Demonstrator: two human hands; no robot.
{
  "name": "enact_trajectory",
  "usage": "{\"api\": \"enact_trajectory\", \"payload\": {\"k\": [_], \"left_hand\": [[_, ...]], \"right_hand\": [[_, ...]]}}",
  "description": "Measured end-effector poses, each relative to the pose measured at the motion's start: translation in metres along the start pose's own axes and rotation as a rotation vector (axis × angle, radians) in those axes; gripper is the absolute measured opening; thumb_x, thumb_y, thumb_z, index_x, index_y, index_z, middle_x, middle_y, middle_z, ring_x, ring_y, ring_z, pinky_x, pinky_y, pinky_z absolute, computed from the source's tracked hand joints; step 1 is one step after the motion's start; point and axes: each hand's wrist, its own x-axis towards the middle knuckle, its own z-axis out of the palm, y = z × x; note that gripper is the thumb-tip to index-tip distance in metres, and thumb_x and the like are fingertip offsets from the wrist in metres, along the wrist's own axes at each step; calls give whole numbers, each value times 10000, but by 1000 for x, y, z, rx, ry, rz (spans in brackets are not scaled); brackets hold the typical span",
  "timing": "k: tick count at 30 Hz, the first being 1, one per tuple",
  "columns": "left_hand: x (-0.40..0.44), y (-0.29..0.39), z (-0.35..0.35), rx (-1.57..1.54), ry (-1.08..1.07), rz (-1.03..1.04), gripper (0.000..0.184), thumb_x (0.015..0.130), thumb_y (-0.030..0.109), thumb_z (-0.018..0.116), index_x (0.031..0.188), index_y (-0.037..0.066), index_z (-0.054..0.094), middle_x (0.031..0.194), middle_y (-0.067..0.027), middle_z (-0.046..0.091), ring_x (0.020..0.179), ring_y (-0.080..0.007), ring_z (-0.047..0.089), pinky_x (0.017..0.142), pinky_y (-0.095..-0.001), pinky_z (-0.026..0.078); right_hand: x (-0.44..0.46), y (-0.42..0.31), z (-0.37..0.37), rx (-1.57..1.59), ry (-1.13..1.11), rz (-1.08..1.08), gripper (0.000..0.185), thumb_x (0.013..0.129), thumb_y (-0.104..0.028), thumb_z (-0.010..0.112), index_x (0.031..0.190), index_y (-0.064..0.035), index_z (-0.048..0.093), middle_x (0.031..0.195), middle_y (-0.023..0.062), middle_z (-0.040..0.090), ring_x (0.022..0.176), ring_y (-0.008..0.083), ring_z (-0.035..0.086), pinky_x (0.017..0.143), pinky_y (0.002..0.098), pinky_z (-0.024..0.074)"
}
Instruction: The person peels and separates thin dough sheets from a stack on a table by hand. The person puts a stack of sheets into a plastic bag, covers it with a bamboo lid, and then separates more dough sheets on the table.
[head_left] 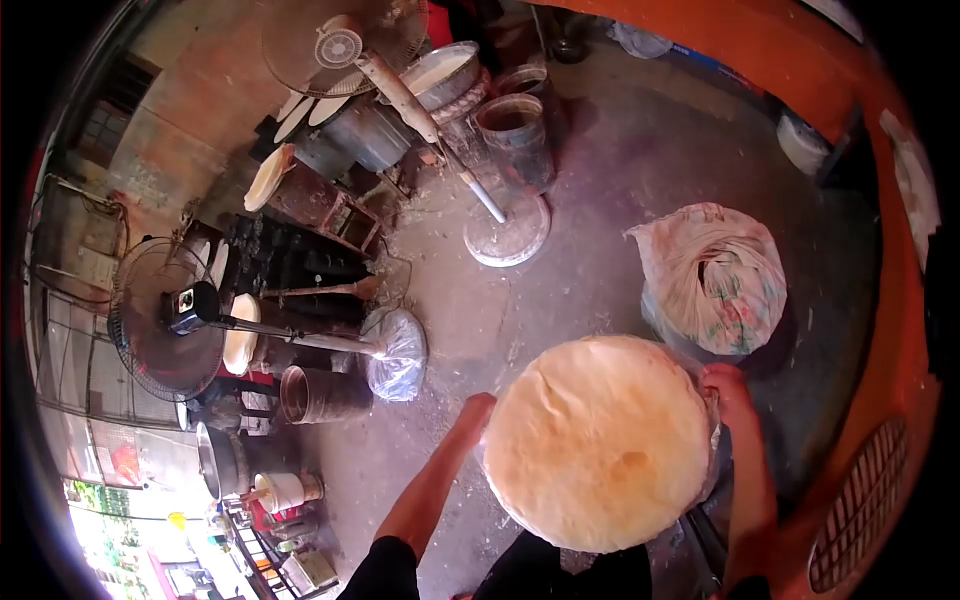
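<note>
In front of my body I hold a large, round, pale-yellow flatbread-like slab (600,450) with a browned patch, level at about waist height. Clear plastic seems to hang at its right edge. My left hand (477,416) grips its left rim, fingers mostly hidden behind the edge. On the opposite rim my right hand (727,386) is closed, with the fingertips out of sight. Just beyond the right hand, on the floor, stands a round container covered with a bunched printed cloth (712,280).
A standing fan's white base (507,230) is on the floor ahead, and another fan (170,318) stands at left with a plastic-wrapped base (397,355). Metal drums (515,140) and a bucket (322,394) line the left side. An orange structure (850,60) borders the right.
</note>
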Motion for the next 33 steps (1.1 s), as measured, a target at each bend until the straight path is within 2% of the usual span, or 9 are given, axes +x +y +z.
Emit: {"api": "enact_trajectory", "payload": {"k": [1, 3, 7, 12, 15, 20, 27, 30, 33], "left_hand": [[-4, 13, 9, 227, 117, 18, 178, 721, 138, 581, 830, 1, 615, 722, -132, 622, 688, -234, 608, 610, -367, 471], [-16, 46, 17, 606, 254, 141, 188, 705, 153, 606, 858, 45, 618, 764, -179, 631, 739, -324, 629, 647, -405, 487], [-13, 80, 22, 1050, 423, 474, 178, 710, 193, 644, 841, 75, 622, 779, -186, 638, 773, -359, 630, 665, -429, 497], [15, 92, 41, 770, 304, 468, 204, 759, 242, 637, 858, 64, 622, 794, -161, 654, 806, -354, 633, 704, -426, 507], [37, 79, 45, 619, 367, 442, 226, 787, 273, 653, 863, 61, 634, 750, -128, 658, 748, -272, 653, 697, -376, 510], [26, 85, 50, 212, 75, 206, 316, 823, 338, 664, 755, 34, 610, 628, -22, 573, 606, -79, 471, 559, -292, 419], [2, 121, 62, 426, 267, 728, 269, 862, 198, 644, 686, 12, 561, 527, -53, 486, 521, -85, 389, 476, -290, 369], [-16, 110, 45, 738, 455, 1072, 108, 797, 127, 681, 734, 72, 614, 643, -105, 617, 530, -223, 589, 499, -323, 444], [-26, 78, 11, 806, 539, 772, 92, 762, 151, 692, 821, 110, 636, 679, -105, 639, 591, -257, 628, 532, -337, 470]], "right_hand": [[12, 9, 0, -2, -5, -5, 137, 598, -24, 558, 718, -20, 624, 628, 70, 591, 575, 184, 556, 523, 285, 418], [36, 25, 2, -944, 300, -438, 96, 602, -32, 573, 688, -30, 615, 651, 113, 616, 626, 241, 600, 575, 327, 452], [21, -17, 40, -1206, 267, -607, 64, 627, -51, 613, 688, -33, 620, 716, 206, 626, 721, 358, 629, 639, 385, 490], [35, -3, 40, -1130, 321, -605, 83, 639, -65, 651, 707, -25, 625, 693, 191, 623, 684, 345, 626, 600, 386, 480], [35, -13, 47, -1068, 227, -624, 102, 659, -67, 657, 734, -11, 618, 674, 184, 620, 651, 293, 643, 579, 363, 478], [-5, -36, 72, -969, 215, -539, 98, 699, -70, 637, 761, 3, 613, 647, 185, 603, 611, 238, 631, 561, 359, 469], [-21, -29, 63, -991, 369, -802, 100, 736, -90, 642, 784, -8, 611, 683, 172, 593, 644, 341, 596, 570, 386, 448], [-63, -36, 44, -1113, 417, -884, 93, 745, -76, 644, 824, -30, 625, 809, 152, 626, 724, 356, 602, 609, 400, 463], [-77, -25, 21, -1199, 520, -736, 148, 741, -67, 642, 887, -47, 625, 898, 154, 634, 783, 341, 612, 653, 400, 475]]}}
